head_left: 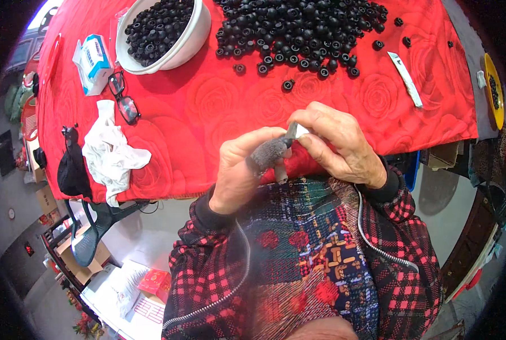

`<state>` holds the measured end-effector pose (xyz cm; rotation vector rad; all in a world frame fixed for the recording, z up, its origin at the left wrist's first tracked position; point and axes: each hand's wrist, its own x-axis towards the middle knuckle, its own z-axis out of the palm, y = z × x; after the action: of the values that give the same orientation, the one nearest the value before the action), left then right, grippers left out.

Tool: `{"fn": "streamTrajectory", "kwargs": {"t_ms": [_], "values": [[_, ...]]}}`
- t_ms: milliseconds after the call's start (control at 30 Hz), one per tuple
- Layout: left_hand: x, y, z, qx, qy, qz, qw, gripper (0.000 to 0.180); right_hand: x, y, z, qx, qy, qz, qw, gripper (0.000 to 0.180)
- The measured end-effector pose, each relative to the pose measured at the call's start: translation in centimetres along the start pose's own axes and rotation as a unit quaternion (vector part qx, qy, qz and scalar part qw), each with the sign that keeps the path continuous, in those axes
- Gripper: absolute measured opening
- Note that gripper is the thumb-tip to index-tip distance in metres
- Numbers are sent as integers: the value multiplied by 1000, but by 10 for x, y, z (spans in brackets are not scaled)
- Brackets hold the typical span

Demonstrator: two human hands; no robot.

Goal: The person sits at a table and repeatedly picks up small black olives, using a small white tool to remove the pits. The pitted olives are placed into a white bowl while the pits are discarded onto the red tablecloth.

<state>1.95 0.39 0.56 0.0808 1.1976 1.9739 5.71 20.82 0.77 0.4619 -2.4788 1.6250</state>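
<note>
My left hand [234,170] and my right hand [342,141] meet in front of my chest, over the near edge of the red table. The left is closed around a dark grey, fuzzy-looking piece [268,153], whose kind I cannot make out. Between thumb and fingertips, my right hand pinches a small white piece [301,131] against the grey end. Whether the white and grey parts are joined cannot be told. Beyond my hands, a large heap of small round black parts [298,34] is spread on the table.
The red rose-patterned cloth [207,124] covers the table. A white bowl [193,45] full of black parts stands at the far left. Near it lie a blue-and-white box [97,65], glasses [127,107] and white cloth gloves [108,150]. A narrow white packet [404,79] lies right.
</note>
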Motion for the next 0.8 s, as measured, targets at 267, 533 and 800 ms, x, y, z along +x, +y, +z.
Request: {"fn": "streamTrajectory", "kwargs": {"t_ms": [267,533,800], "values": [[2,-3,1,4,-6,-10,1000,25,1,11,-3,44,-10,-33,998,19],[7,-4,4,46,65,-16,997,23,-1,13,-6,38,-44,-38,998,21],[7,-3,1,14,84,-5,996,31,-6,6,-4,28,24,-24,999,25]]}}
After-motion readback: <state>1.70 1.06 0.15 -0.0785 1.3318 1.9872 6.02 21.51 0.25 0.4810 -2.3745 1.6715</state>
